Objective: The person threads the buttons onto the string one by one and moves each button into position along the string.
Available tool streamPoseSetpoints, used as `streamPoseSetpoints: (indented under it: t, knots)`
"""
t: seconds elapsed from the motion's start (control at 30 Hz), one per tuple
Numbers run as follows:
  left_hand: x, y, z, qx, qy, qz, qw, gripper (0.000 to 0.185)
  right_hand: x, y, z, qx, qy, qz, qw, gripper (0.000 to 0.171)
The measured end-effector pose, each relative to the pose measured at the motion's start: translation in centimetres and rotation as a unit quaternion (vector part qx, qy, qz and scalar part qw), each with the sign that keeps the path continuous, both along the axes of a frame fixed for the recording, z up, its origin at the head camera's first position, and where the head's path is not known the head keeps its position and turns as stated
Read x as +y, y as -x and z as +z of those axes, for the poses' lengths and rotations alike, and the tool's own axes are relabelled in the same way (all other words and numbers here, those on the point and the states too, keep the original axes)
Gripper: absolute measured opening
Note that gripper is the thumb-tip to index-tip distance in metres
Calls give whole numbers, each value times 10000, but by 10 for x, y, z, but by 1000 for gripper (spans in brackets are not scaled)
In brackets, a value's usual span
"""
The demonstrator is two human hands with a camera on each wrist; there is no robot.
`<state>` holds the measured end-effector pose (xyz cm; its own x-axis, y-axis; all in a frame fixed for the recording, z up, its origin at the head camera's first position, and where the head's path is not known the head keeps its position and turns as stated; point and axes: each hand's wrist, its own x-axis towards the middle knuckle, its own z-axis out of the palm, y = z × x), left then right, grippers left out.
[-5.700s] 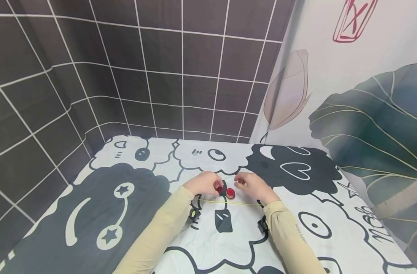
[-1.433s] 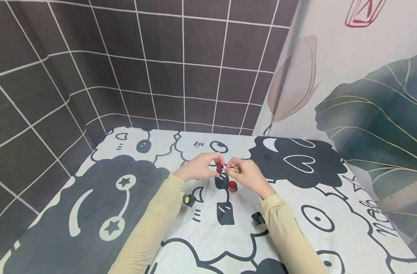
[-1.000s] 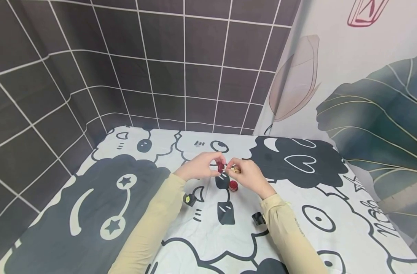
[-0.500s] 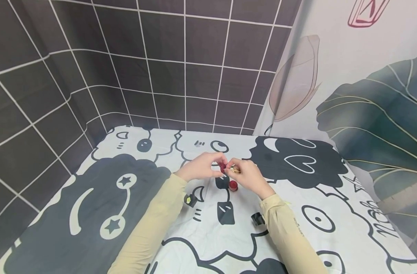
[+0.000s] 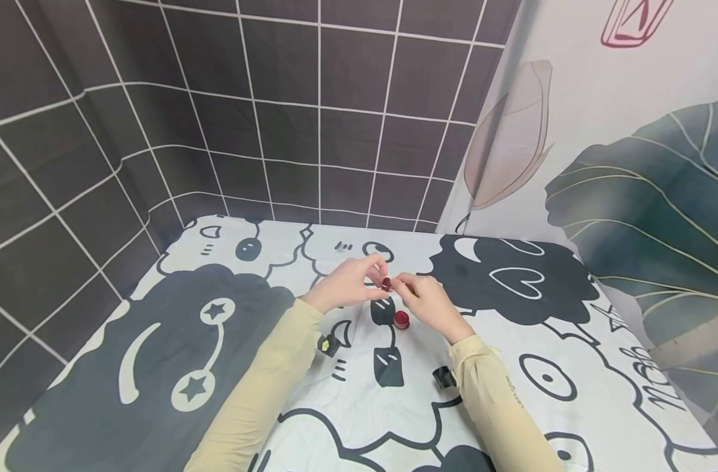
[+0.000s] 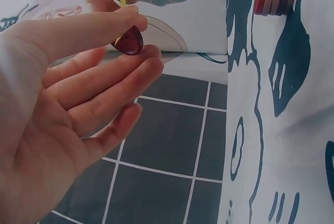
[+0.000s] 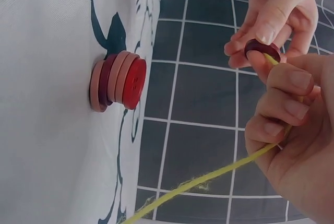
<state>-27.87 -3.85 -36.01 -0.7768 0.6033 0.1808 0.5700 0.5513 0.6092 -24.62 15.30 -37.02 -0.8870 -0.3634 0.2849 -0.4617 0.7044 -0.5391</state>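
My left hand [image 5: 350, 283] pinches a dark red button [image 6: 129, 41] by its edge between thumb and fingers, above the table. The left wrist view shows its remaining fingers stretched out below. Close on the right, my right hand [image 5: 425, 300] pinches a yellow string [image 7: 209, 176] with its fingertips near the button. The string meets the button's face and trails out below the right hand; its tip is hidden. Just in front of both hands stands a short stack of buttons [image 7: 116, 82] in reds and pinks, a bright red four-holed one [image 7: 135, 84] on top.
A white cloth with dark cartoon drawings [image 5: 341, 419] covers the table. Behind it hangs a dark curtain with a white grid [image 5: 276, 131]. A pale leaf-patterned curtain [image 5: 571, 118] hangs on the right. Small black devices [image 5: 444, 377] sit at the wrists.
From beside the stack, the left hand has lifted the button; the right hand, earlier held apart, has come up with the string. Lately the button has turned and the string now meets its face.
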Motion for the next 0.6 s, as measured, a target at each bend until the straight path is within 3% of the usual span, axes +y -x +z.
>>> streamPoseSetpoints:
  t: [0.6]
  knots:
    - [-1, 1, -1, 510, 92, -589, 9969, 4, 3, 3, -1, -84, -21, -91, 9999, 20]
